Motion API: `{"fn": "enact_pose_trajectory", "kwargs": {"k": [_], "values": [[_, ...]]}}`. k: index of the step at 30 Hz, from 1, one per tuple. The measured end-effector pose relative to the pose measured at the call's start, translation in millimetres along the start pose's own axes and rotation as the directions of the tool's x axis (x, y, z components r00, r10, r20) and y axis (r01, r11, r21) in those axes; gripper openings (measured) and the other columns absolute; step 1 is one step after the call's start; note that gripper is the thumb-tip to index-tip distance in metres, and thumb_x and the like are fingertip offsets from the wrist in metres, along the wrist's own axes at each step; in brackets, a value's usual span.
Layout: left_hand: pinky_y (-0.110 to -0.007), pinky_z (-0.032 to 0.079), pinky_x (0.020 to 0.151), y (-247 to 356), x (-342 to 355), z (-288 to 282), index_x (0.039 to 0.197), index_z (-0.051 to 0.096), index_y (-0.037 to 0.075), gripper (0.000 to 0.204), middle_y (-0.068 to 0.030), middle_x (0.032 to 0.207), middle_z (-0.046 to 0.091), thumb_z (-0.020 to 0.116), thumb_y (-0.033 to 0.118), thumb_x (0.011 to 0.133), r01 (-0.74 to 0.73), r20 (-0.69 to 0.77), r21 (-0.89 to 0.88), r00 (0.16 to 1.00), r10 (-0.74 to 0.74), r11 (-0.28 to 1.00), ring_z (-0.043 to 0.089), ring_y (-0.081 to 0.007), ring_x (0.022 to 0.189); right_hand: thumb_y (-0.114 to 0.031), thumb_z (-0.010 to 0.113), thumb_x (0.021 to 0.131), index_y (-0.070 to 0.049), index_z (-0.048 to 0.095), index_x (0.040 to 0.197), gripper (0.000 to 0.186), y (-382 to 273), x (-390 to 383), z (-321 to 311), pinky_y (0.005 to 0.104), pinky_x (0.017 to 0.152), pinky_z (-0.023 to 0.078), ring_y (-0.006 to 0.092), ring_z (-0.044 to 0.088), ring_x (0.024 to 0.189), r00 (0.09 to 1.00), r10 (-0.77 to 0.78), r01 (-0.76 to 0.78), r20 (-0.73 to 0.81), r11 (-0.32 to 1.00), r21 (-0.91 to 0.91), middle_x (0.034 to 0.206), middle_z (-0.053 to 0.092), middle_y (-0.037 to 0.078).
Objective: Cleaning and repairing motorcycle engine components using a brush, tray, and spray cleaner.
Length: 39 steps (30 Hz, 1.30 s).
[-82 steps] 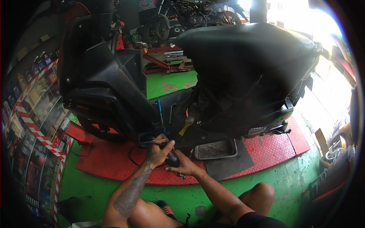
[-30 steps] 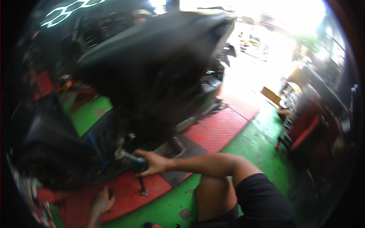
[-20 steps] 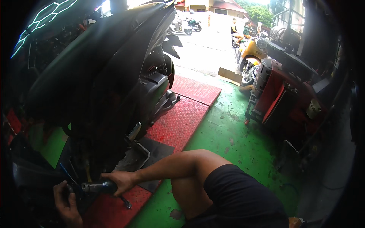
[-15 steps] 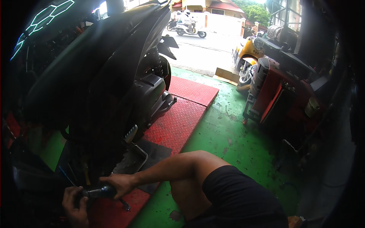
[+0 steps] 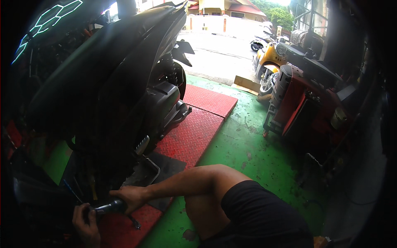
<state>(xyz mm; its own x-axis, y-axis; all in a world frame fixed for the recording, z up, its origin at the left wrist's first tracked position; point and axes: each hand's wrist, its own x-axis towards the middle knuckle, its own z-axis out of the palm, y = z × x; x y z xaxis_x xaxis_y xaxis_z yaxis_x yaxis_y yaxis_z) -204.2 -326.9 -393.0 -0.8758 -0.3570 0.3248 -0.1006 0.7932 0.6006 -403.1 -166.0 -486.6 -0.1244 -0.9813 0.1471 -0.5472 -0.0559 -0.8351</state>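
One dark tool (image 5: 106, 207), right fingers (image 5: 118, 193) clamped around one end, left fingers (image 5: 78, 213) at the other, grip unclear

overbright street (image 5: 219, 51), shadowy edges

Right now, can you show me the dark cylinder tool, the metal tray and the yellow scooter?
Dark cylindrical tool (image 5: 108, 206): head view, middle of its body.
Metal tray (image 5: 158, 169): head view, right side of its rim.
Yellow scooter (image 5: 269, 56): head view, its yellow front panel.
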Motion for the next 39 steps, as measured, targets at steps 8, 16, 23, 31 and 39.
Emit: {"fn": "enact_pose_trajectory", "kwargs": {"k": [8,16,23,31,39], "values": [[-0.034,0.043,0.109,-28.9,-6.5,22.5,0.125,0.065,0.003,0.034,-0.0138,0.140,0.058,0.064,0.017,0.094,-0.145,0.011,-0.495,0.985,0.174,0.857,0.055,-0.0219,0.128,-0.023,0.086,0.072,0.000,0.046,0.135,0.078,21.9,6.2,14.3,0.0436,0.093,0.057,0.0348,0.070,0.106,0.994,-0.095,0.095,-0.058,0.995,-0.016,0.110,0.070,0.019],[-0.035,0.050,0.091,-17.0,-3.0,-1.4,0.120,0.061,0.002,0.029,-0.0106,0.116,0.061,0.063,0.013,0.094,0.339,0.239,-0.059,0.918,-0.317,0.939,0.061,-0.0219,0.108,-0.025,0.084,0.075,-0.002,0.048,0.132,0.072,13.4,-0.5,6.8,0.0460,0.087,0.058,0.0361,0.073,0.099,1.000,0.001,-0.002,-0.008,0.994,-0.109,0.104,0.072,0.020],[-0.033,0.051,0.081,6.9,-16.2,13.0,0.116,0.064,0.000,0.025,-0.0132,0.105,0.064,0.063,0.012,0.094,0.213,-0.019,-0.164,0.976,-0.219,0.963,0.064,-0.0198,0.097,-0.026,0.083,0.077,-0.003,0.049,0.131,0.068,16.4,-4.1,3.9,0.0469,0.087,0.059,0.0371,0.073,0.099,1.000,0.029,-0.028,-0.002,0.975,-0.220,0.103,0.073,0.020],[-0.034,0.048,0.063,-15.5,-8.7,17.1,0.104,0.067,0.000,0.023,-0.0049,0.074,0.063,0.062,0.023,0.100,0.128,0.223,-0.034,0.968,-0.117,0.991,0.060,-0.0170,0.067,-0.029,0.083,0.078,-0.004,0.049,0.131,0.068,17.9,-9.0,0.0,0.0482,0.086,0.058,0.0384,0.072,0.098,0.998,0.056,-0.055,-0.003,0.980,-0.191,0.102,0.072,0.021],[-0.031,0.050,0.064,-10.5,-6.1,20.7,0.104,0.064,-0.001,0.028,-0.0067,0.078,0.064,0.062,0.027,0.102,0.339,0.172,-0.145,0.934,-0.314,0.929,0.063,-0.0142,0.073,-0.034,0.081,0.082,-0.004,0.048,0.134,0.068,7.3,-9.8,-1.9,0.0478,0.085,0.059,0.0374,0.073,0.097,0.993,0.113,-0.120,-0.041,0.936,-0.331,0.104,0.073,0.021]]}}
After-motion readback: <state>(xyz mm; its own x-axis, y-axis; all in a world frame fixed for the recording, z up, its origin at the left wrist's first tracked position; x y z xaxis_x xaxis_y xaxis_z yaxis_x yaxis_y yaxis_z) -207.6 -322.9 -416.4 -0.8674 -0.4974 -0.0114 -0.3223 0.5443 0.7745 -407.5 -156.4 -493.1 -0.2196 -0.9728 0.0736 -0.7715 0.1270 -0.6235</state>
